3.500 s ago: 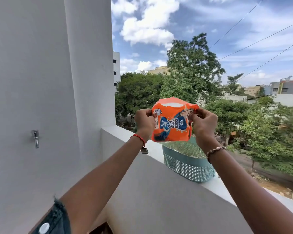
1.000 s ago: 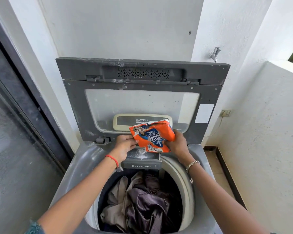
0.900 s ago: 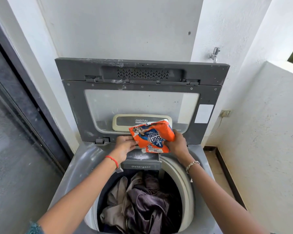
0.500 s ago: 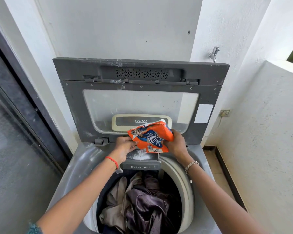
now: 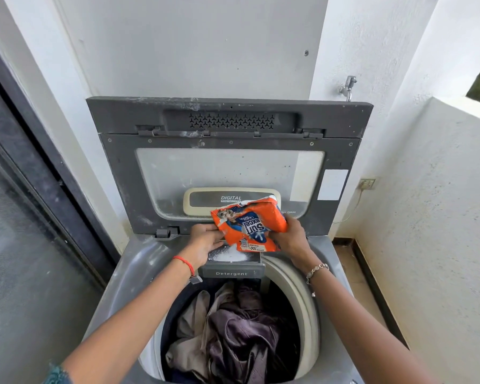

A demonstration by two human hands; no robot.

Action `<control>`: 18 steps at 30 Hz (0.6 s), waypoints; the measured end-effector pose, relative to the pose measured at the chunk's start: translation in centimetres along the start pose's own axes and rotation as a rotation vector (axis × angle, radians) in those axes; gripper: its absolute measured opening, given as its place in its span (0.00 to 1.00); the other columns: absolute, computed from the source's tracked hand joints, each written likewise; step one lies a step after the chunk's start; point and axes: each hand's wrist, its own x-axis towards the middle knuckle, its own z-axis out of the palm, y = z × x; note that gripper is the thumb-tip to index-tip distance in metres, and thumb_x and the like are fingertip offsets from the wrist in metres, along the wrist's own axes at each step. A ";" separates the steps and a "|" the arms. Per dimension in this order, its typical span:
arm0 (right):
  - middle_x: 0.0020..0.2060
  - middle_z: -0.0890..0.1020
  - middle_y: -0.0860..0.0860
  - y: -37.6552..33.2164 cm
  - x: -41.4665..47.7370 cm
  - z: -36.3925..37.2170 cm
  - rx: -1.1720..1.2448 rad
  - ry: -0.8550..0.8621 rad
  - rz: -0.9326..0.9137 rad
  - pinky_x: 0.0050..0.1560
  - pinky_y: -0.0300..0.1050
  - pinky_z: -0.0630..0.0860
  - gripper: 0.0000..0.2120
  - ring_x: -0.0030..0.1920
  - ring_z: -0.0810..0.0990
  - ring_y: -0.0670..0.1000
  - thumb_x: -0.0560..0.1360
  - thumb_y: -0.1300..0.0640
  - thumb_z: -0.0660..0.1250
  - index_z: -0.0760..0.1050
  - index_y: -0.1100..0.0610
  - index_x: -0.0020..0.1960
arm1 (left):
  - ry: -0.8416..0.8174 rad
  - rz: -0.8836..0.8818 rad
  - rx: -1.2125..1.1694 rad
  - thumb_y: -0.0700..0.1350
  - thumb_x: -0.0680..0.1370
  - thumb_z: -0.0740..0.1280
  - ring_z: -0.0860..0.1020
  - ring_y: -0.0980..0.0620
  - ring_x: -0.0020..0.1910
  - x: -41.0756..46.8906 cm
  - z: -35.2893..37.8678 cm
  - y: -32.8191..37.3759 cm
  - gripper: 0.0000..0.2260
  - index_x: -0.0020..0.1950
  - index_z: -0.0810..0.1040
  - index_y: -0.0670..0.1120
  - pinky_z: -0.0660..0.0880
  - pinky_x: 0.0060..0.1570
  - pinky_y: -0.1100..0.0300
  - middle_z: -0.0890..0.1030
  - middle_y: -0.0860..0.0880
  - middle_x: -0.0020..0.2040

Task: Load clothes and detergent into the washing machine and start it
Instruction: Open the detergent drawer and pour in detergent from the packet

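— More white powder (image 5: 229,256) is seen heaped in the detergent drawer (image 5: 231,273) than half a second ago. Where is the detergent packet (image 5: 250,225) held?

— It is held tilted, print upside down and mouth low, just above the drawer. The drawer is pulled out at the back rim of the washing machine (image 5: 117,286).

— How is it grasped?

— Its left edge is pinched by the left hand (image 5: 205,239). Its right side is gripped by the right hand (image 5: 291,239), with the fingers curled round it.

— And what is found around that?

— Clothes (image 5: 233,333) are bunched in the drum below the drawer. The lid (image 5: 122,176) is stood upright behind the hands. A tap (image 5: 348,87) and a socket (image 5: 367,183) are fixed on the wall to the right, and a dark sliding door (image 5: 25,217) is seen on the left.
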 end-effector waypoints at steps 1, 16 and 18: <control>0.48 0.80 0.57 0.3 -0.1 -0.2 0.052 0.000 0.008 0.40 0.44 0.80 0.16 0.45 0.81 0.55 0.70 0.70 0.67 0.71 0.62 0.56 | -0.009 0.009 0.008 0.31 0.75 0.64 0.78 0.49 0.41 -0.2 0.1 0.2 0.12 0.58 0.75 0.33 0.76 0.46 0.58 0.79 0.37 0.56; 0.36 0.83 0.54 2.1 -3.7 -10.7 1.086 -0.122 0.184 0.31 0.44 0.74 0.33 0.31 0.80 0.53 0.42 0.53 0.84 0.78 0.56 0.45 | -0.417 0.163 0.104 0.38 0.72 0.70 0.77 0.50 0.52 -6.0 11.0 5.4 0.19 0.62 0.73 0.39 0.70 0.60 0.53 0.80 0.46 0.50; 0.37 0.83 0.54 1.6 -4.3 -13.2 1.164 -0.095 0.118 0.32 0.45 0.75 0.36 0.32 0.81 0.52 0.42 0.53 0.85 0.76 0.57 0.47 | -0.534 0.159 0.117 0.39 0.73 0.70 0.78 0.52 0.50 -7.4 15.1 6.0 0.16 0.60 0.75 0.40 0.71 0.57 0.55 0.81 0.47 0.47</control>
